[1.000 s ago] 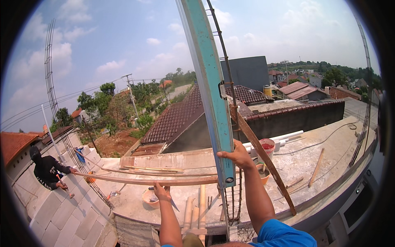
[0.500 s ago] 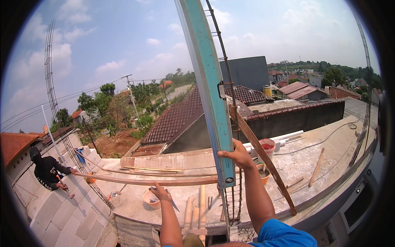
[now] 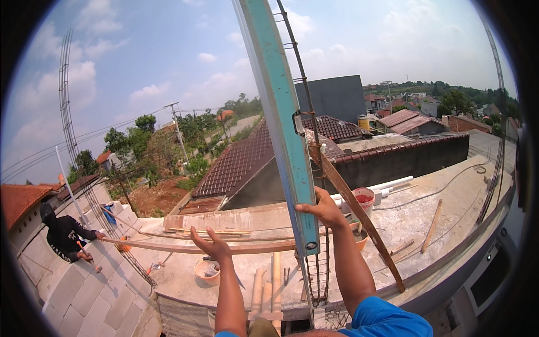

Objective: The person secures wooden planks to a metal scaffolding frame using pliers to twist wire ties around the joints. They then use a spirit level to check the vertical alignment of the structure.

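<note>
My right hand (image 3: pixel 324 210) is closed around the lower part of a long teal spirit level (image 3: pixel 273 101), which stands nearly upright with its top leaning left, out of the picture. Behind it rises a column of steel rebar (image 3: pixel 303 84). My left hand (image 3: pixel 212 245) is raised with fingers apart and holds nothing. It overlaps a long wooden batten (image 3: pixel 264 247) in the view; whether it touches the wood I cannot tell. The batten runs left from the level to a person in black (image 3: pixel 64 233), whose one hand is at its far end and whose other holds a hammer (image 3: pixel 92 263).
A slanting wooden brace (image 3: pixel 359 213) crosses to the right of the level. Buckets stand on the concrete slab: one with red inside (image 3: pixel 363 202), an orange one (image 3: pixel 359 236) and a pale one (image 3: pixel 208 272). White pipes (image 3: pixel 393 185) lie behind. A block wall (image 3: pixel 90 292) is at left.
My left hand has lifted and moved a little left, and its fingers have spread. The spirit level has shifted slightly left, with my right hand still on it.
</note>
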A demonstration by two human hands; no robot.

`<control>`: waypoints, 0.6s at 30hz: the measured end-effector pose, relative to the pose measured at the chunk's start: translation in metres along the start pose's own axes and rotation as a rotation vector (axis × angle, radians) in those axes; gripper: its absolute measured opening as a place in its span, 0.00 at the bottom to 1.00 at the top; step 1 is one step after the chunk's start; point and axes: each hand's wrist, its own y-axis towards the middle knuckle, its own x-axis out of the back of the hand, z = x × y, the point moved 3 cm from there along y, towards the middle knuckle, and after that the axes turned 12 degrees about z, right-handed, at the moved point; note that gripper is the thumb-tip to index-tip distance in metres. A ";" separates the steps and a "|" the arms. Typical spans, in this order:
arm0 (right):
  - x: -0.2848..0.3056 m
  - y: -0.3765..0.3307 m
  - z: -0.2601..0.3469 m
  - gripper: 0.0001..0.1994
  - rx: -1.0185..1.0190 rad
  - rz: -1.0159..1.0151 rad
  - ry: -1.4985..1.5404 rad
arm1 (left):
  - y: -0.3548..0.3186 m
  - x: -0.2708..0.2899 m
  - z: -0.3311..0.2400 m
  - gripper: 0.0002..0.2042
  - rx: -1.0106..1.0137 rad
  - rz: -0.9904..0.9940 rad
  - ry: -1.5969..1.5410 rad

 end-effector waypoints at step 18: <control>0.023 -0.011 0.009 0.35 -0.033 -0.087 -0.178 | 0.165 -0.140 -0.381 0.18 -0.942 0.759 -0.118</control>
